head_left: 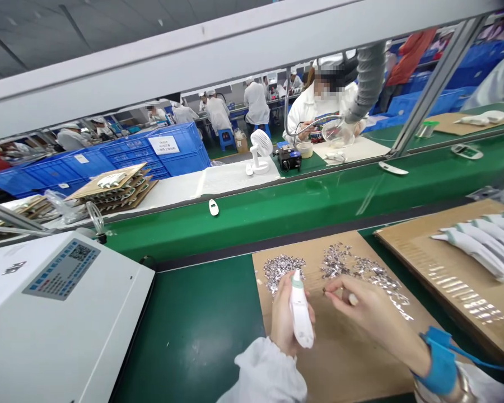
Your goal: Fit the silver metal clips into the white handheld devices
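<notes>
My left hand [280,316] is wrapped round a white ear thermometer [301,316] with a pale green collar, its narrow tip pointing up and away from me. To the right, my right hand [372,313] is closed in a pinch above the cardboard sheet [334,358]. A tiny dark piece [324,291] shows at its fingertips, too small to name surely. Beyond the hands lie a left pile of small shiny metal parts [279,268] and a right pile of them [336,260]. A blue wrist strap [439,358] with a cord circles my right wrist.
Several similar white thermometers [476,249] and rows of metal strips [466,294] lie on another cardboard sheet [420,252] at right. A white machine box [63,319] stands left. Ahead, a green conveyor belt [260,207] carries white shell pieces. A co-worker [319,106] sits opposite.
</notes>
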{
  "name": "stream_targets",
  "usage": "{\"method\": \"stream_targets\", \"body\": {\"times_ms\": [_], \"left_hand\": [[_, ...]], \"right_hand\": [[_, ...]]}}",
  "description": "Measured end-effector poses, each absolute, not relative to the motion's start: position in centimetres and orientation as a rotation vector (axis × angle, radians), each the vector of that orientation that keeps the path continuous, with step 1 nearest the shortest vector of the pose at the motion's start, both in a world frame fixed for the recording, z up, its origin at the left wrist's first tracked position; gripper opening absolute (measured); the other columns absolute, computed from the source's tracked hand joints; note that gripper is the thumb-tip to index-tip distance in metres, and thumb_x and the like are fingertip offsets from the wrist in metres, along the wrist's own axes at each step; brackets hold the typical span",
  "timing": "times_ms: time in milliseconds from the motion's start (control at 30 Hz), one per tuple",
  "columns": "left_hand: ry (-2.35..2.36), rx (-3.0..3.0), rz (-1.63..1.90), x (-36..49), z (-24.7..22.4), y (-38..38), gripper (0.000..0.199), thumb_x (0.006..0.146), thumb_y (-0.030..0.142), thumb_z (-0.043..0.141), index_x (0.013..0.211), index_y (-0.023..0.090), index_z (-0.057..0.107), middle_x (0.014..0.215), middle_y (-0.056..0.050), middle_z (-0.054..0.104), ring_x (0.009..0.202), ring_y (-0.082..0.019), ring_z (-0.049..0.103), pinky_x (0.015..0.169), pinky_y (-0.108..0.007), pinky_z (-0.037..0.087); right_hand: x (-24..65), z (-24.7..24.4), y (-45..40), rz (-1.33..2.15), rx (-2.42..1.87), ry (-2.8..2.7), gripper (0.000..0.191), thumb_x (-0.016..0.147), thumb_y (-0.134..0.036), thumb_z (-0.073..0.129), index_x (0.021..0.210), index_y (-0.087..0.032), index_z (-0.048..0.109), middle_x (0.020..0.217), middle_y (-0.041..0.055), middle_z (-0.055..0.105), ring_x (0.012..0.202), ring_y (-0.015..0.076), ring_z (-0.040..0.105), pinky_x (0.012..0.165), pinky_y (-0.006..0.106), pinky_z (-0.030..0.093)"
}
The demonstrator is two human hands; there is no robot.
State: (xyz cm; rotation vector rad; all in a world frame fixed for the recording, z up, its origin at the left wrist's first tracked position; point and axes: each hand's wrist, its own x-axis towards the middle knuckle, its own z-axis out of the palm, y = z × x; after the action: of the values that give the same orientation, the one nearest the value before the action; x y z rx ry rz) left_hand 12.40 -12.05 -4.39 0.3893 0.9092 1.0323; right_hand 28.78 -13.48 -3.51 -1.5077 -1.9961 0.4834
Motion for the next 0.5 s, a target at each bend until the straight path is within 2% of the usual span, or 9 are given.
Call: {"method": "stream_targets", "body": {"times_ms": [100,200,300,500], "left_hand": [[0.930,0.470,1.052,13.0,-4.4,-12.4,0.051,0.078,0.054,0.057,0.118,0.023,0.049,0.066,0.002,0.057,0.037,-0.010,0.047,0.037,-0.021,0.036],[0.933,0.532,1.090,13.2,-4.4,-12.8,0.048,0.080,0.055,0.056,0.116,0.023,0.054,0.069,0.001,0.056,0.050,-0.010,0.049,0.046,-0.022,0.038],[0.945,0.583,1.123,13.1,-4.4,-13.0,0.047,0.080,0.056,0.055,0.113,0.022,0.057,0.070,0.000,0.056,0.059,-0.013,0.049,0.054,-0.023,0.038],[0.912,0.584,1.148,13.1,-4.6,-13.0,0.042,0.083,0.052,0.054,0.112,0.022,0.057,0.070,0.000,0.055,0.063,-0.013,0.048,0.061,-0.024,0.038]], "right_hand": [[27.2,-1.7,-14.7,0.531,-1.223,-1.987,0.012,0.091,-0.020,0.049,0.082,-0.022,0.056,0.086,0.0010,0.066,0.073,0.0139,0.062,0.060,0.024,0.047],[26.4,-1.2,-15.3,0.562,-1.131,-1.995,0.011,0.092,-0.016,0.049,0.087,-0.023,0.056,0.091,0.0003,0.066,0.083,0.0127,0.063,0.068,0.022,0.049],[26.5,-1.5,-15.4,0.525,-1.117,-2.038,0.012,0.092,-0.014,0.049,0.091,-0.023,0.056,0.093,-0.0004,0.066,0.084,0.0119,0.063,0.069,0.022,0.048],[26.8,-2.3,-15.6,0.396,-1.115,-2.189,0.010,0.094,-0.016,0.046,0.095,-0.023,0.054,0.096,0.0007,0.066,0.080,0.0128,0.064,0.070,0.024,0.049]]}}
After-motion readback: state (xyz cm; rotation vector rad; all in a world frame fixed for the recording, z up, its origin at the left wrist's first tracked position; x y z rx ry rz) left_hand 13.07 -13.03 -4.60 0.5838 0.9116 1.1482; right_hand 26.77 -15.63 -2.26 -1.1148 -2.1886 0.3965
